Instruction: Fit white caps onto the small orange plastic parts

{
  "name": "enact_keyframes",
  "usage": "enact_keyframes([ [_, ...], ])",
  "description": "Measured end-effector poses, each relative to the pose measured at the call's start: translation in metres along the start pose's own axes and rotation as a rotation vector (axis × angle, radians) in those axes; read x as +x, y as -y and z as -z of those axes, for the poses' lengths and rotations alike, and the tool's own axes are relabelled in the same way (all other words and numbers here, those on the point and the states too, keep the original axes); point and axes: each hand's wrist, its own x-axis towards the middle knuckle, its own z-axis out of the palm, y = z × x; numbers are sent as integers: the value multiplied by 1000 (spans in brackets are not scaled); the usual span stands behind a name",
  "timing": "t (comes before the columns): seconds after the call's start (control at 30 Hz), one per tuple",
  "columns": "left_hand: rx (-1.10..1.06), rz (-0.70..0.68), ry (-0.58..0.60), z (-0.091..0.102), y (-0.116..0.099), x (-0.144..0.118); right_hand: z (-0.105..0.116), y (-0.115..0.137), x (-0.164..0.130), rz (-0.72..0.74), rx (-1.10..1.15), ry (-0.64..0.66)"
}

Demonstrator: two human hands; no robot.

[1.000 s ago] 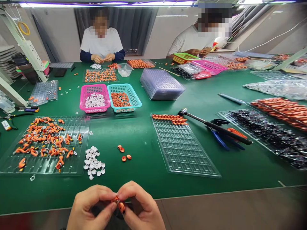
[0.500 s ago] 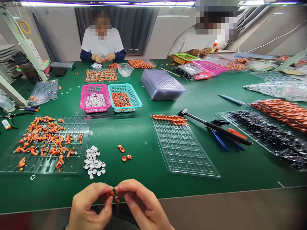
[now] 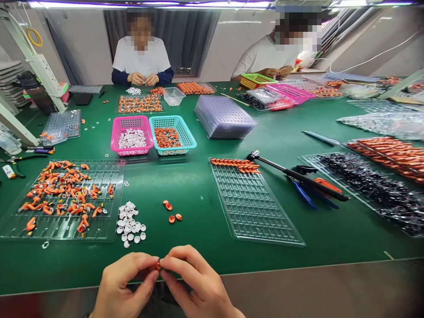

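Observation:
At the front table edge, my left hand (image 3: 124, 285) pinches a small orange part (image 3: 158, 266) between thumb and forefinger. My right hand (image 3: 197, 282) meets it from the other side, its fingertips closed on the same part. Fingers cover most of the piece, so its full shape is hidden. Just beyond my hands lie several round orange caps (image 3: 171, 219) with dark holes. Left of those is a loose pile of white round discs (image 3: 131, 227). A clear tray (image 3: 111, 176) at the left carries many curved orange pieces (image 3: 66, 190) with metal and yellow bits.
A clear ribbed tray (image 3: 258, 212) with a row of orange pieces lies right of centre, beside a hammer (image 3: 294, 174) and blue-handled pliers (image 3: 303, 194). Pink (image 3: 113, 143) and turquoise (image 3: 190, 143) baskets stand behind, near stacked trays (image 3: 225, 117). Two people work across the table.
My two hands' fingertips have come together; the orange pieces seen apart between them now show as one small part. My right fingers have shifted slightly left. The table items stay put.

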Motion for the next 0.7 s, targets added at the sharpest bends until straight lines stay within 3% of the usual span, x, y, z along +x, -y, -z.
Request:
enact_keyframes([
  [0.3,-82,82,52,5,-1,-1,1,1,4,-7,61,27],
  [0.7,-50,70,-15,-2,-1,-3,-2,2,8,11,-132,61],
])
